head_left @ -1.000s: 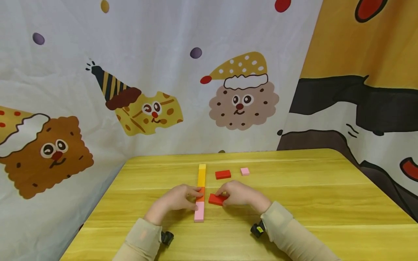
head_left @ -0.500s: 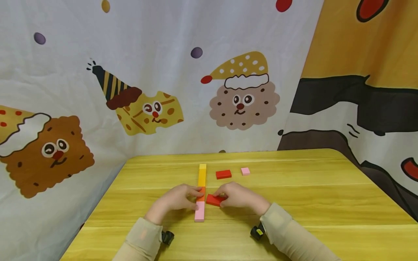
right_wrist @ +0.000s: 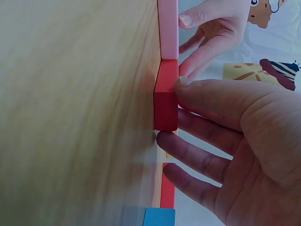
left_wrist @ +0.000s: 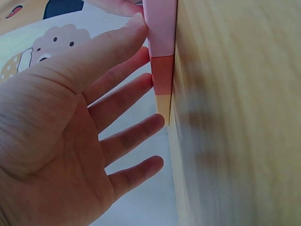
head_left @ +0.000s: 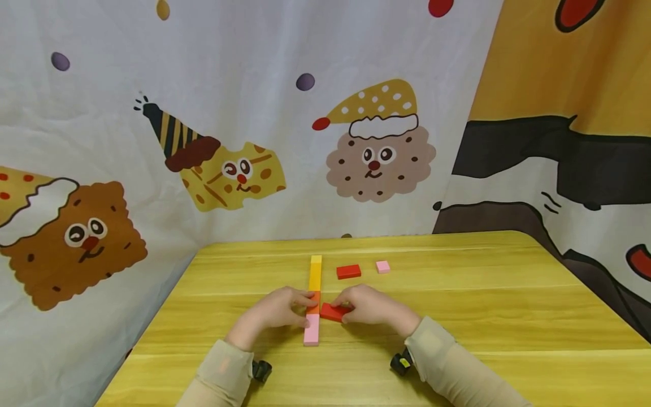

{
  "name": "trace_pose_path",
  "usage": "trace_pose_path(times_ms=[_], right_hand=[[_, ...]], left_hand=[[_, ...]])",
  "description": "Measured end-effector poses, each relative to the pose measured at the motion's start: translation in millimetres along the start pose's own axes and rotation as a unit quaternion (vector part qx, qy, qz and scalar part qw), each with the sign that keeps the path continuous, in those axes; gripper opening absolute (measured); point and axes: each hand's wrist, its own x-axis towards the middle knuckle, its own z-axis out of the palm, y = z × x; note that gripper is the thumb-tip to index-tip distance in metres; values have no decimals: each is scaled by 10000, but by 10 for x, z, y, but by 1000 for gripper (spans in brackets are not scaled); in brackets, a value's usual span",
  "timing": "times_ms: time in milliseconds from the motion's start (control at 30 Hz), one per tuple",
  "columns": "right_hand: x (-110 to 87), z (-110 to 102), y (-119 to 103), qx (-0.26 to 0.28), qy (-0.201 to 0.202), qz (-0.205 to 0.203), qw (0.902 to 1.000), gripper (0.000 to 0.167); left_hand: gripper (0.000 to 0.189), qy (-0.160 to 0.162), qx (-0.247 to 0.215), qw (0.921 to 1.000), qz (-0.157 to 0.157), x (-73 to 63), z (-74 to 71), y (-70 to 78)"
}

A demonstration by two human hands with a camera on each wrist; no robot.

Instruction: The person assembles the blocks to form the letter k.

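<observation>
A straight row of blocks runs away from the person: a pink block [head_left: 312, 334] nearest, then an orange block [head_left: 315, 309], then a yellow strip [head_left: 315, 277]. My left hand [head_left: 274, 308] lies along the row's left side, with thumb at the pink block and index finger on the orange one; its other fingers extend straight in the left wrist view. To the right of the row, my right hand [head_left: 370, 305] pinches a red block [head_left: 332, 312] with thumb on top. That block's left end meets the row's right side or nearly so; a tiny gap cannot be ruled out.
Behind the right hand lie a second red block [head_left: 348, 272] and a small pink block [head_left: 382, 267]. A blue block face [right_wrist: 160, 217] shows at the bottom of the right wrist view. The wooden table [head_left: 483, 294] ends at a printed curtain [head_left: 285, 220].
My right hand has slid the red block slightly left, up to the row. The left hand and the row have stayed in place.
</observation>
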Motion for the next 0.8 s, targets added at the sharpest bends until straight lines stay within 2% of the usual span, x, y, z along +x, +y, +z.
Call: trace_pose_path(times_ms=[800], right_hand=[[12, 2, 3, -2, -23, -130, 9999, 33]], left_hand=[[48, -16, 5, 10000, 30, 1, -1, -2]])
